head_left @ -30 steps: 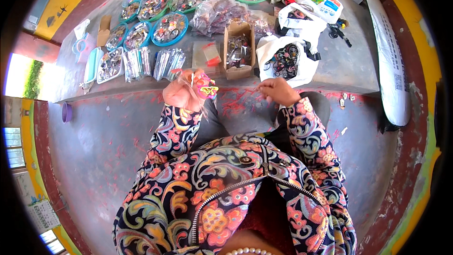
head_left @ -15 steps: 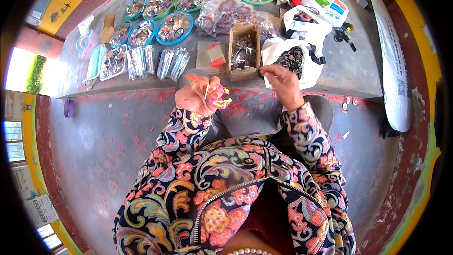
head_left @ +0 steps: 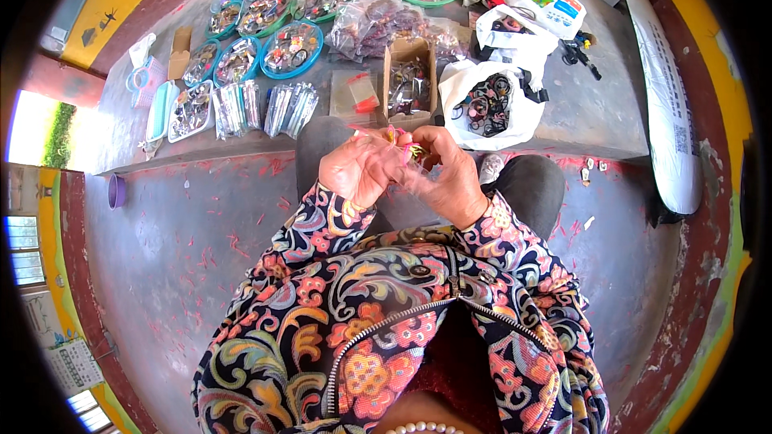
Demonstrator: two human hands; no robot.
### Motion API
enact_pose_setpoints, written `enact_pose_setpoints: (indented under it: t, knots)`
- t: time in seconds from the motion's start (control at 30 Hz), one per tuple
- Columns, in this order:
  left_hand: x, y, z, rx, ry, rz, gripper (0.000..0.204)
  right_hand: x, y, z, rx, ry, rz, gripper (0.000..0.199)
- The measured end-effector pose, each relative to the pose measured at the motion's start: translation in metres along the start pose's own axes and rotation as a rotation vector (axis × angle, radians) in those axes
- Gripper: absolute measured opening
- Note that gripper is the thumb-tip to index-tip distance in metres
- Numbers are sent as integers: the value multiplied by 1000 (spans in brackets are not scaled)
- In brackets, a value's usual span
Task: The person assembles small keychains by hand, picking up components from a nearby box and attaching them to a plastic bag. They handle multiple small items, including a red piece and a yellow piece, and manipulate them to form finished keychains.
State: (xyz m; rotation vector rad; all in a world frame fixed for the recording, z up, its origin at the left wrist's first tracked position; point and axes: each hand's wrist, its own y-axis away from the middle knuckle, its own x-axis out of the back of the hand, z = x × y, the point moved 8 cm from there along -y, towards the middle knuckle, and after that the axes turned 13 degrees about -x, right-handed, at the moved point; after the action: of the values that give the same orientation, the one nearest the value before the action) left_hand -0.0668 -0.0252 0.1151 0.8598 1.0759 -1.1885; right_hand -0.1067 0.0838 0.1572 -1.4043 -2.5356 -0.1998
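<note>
Both my hands are together over my lap, just in front of the ledge. My left hand is closed on a thin, clear plastic bag. Between the hands is a small bunch of pink and yellow pieces, whose kind I cannot make out. My right hand pinches at this bunch, thumb and fingers bent around it; whether it grips another small item is hidden. Nearest to the hands stand an upright cardboard box of small packaged items and a white plastic bag full of dark elastic hair ties.
On the grey ledge lie a stack of clear bags, pen-like bundles, a white tray and several filled round basins. A long white wrapped panel leans at right. A purple pot stands on the floor.
My right hand has moved left from beside the white bag to meet my left hand. My left hand has shifted slightly right, and the pink and yellow bunch is now between both hands.
</note>
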Motion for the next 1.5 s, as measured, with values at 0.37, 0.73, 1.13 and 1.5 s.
enact_pose_setpoints:
  t: [0.37,0.73,1.13,1.5]
  knots:
    - [16,2,-4,266,-209,41,26,-14,-4,58,-241,-450,-379,39]
    - [42,6,-14,358,-269,181,24,-25,-1,75,-309,-279,-474,33]
    - [60,8,-3,334,-656,174,21,31,-13,76,-97,166,-229,10]
    - [71,10,-6,379,-1062,120,17,64,-5,85,-560,-760,-303,13]
